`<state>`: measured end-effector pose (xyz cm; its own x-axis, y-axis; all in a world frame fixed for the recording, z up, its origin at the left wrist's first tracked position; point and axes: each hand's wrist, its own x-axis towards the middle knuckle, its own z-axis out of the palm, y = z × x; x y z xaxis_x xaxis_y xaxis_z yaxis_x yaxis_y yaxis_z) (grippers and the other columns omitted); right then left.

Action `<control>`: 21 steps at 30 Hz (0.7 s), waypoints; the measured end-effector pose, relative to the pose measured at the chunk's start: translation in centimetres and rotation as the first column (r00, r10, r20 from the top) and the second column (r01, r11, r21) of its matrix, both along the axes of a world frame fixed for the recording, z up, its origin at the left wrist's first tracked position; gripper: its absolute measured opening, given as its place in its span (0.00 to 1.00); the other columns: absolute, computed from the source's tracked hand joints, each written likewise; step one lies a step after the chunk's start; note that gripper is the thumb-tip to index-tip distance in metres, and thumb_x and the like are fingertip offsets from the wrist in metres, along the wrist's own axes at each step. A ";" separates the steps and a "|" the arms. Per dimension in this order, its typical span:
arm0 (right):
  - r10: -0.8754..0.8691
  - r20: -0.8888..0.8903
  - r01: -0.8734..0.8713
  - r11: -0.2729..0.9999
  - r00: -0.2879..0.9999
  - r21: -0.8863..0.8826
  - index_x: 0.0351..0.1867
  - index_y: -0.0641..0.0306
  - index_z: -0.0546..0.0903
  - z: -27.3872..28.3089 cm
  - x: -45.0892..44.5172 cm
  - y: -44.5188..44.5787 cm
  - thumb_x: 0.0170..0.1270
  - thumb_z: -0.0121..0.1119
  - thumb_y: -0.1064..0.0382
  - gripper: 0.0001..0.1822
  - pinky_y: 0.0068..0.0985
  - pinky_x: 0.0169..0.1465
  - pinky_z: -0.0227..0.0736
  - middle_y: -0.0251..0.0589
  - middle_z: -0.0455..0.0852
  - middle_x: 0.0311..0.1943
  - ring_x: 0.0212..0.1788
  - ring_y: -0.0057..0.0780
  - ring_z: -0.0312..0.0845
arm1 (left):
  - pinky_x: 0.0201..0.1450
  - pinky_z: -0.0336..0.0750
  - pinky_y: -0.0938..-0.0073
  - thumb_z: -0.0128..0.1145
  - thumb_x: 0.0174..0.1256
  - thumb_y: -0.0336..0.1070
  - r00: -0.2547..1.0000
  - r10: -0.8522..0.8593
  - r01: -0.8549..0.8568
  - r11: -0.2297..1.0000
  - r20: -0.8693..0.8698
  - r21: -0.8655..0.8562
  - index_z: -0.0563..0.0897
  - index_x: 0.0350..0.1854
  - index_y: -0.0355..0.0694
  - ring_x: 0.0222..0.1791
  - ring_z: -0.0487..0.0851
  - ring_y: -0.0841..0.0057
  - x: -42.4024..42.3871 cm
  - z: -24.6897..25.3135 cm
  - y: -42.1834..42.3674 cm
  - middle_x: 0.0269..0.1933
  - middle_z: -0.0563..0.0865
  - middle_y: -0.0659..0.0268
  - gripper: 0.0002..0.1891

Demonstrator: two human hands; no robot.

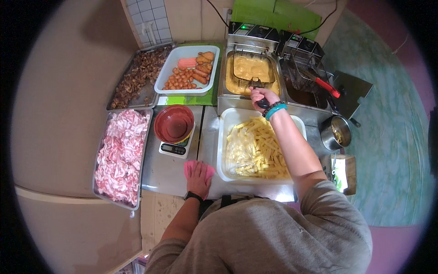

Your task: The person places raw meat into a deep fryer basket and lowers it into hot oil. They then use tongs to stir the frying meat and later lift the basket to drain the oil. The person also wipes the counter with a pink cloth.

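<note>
My right hand (264, 98) grips the black handle (262, 103) of a wire fryer basket (253, 83). The basket sits in the left tank of a deep fryer (224, 101), among yellow, foaming oil (251, 66); what it contains is hidden by the foam. My left hand (198, 176) lies flat on a pink cloth (209, 170) at the front of the steel counter (164, 178). Below my right forearm stands a white tub (223, 154) of raw potato strips (270, 150), with a clear plastic bag (239, 149) among them.
A red bowl (174, 123) rests on a digital scale (176, 149). Left are trays of raw sliced meat (121, 157) and browned meat (140, 73). A white tub (158, 85) holds sausages and fried pieces. Red-handled tongs (326, 87) lie over the right tank, near a steel pot (335, 133).
</note>
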<state>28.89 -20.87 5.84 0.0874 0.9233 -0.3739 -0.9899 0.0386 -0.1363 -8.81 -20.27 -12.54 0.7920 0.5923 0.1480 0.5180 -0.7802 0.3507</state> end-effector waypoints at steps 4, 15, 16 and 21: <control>-0.066 0.109 0.065 0.998 0.992 0.015 0.39 0.64 0.68 2.3 -0.8 0.0 0.66 0.43 0.72 0.03 0.15 0.19 0.60 0.29 0.68 0.19 0.15 0.17 0.60 | 0.71 0.46 0.52 0.53 0.58 0.46 1.000 -0.011 0.011 1.000 0.005 -0.013 0.67 0.63 0.41 0.70 0.58 0.61 0.1 -0.1 0.1 0.66 0.66 0.57 0.29; -0.082 0.043 0.081 0.996 0.996 0.038 0.29 0.67 0.66 3.0 0.9 2.5 0.63 0.41 0.72 0.04 0.17 0.21 0.64 0.34 0.68 0.19 0.17 0.20 0.63 | 0.72 0.45 0.53 0.53 0.58 0.46 1.000 -0.014 0.014 1.000 -0.001 0.001 0.68 0.62 0.41 0.69 0.59 0.62 0.0 0.0 -0.1 0.66 0.66 0.58 0.29; -0.109 0.085 0.108 0.994 0.990 0.018 0.30 0.68 0.66 2.8 0.9 2.6 0.64 0.41 0.71 0.05 0.18 0.23 0.67 0.36 0.70 0.21 0.18 0.21 0.64 | 0.72 0.45 0.53 0.53 0.58 0.46 1.000 -0.010 0.010 1.000 -0.004 0.003 0.69 0.62 0.41 0.69 0.59 0.62 0.0 0.1 -0.1 0.66 0.66 0.58 0.28; -0.187 0.245 0.201 0.979 0.952 -0.036 0.35 0.73 0.68 0.9 0.4 2.0 0.67 0.41 0.66 0.09 0.23 0.31 0.77 0.48 0.79 0.32 0.22 0.25 0.70 | 0.71 0.45 0.53 0.54 0.57 0.45 0.999 -0.011 0.011 1.000 0.030 0.001 0.69 0.61 0.42 0.69 0.59 0.62 0.0 -0.1 0.0 0.66 0.66 0.58 0.28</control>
